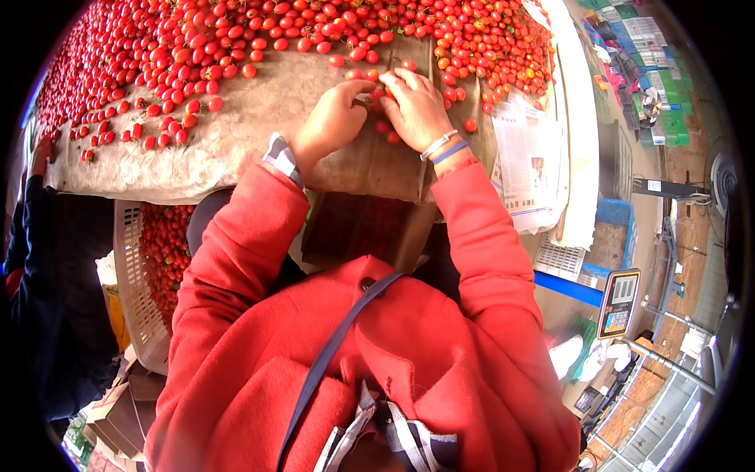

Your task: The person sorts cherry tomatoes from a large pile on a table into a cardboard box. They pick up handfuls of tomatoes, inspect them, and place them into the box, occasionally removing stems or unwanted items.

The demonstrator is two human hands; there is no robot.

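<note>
Over the cloth-covered table (259, 118), my left hand (337, 117) and my right hand (417, 109) meet almost fingertip to fingertip. A few red cherry tomatoes (382, 127) lie between and under them. My right fingers curl down over these tomatoes, while my left thumb and forefinger point at them from the left. Whether either hand grips one is hidden by the fingers. Just beyond my hands spreads a large heap of cherry tomatoes (330, 26), some with green stems. One loose tomato (470, 125) sits right of my right wrist.
Newspaper sheets (525, 171) lie at the table's right edge. Below the table stand an open cardboard box (413, 236) and a white plastic crate (133, 283) holding tomatoes. A scale display (618, 304) and blue crate (629, 236) are at right. Another person's dark sleeve (36, 236) shows at left.
</note>
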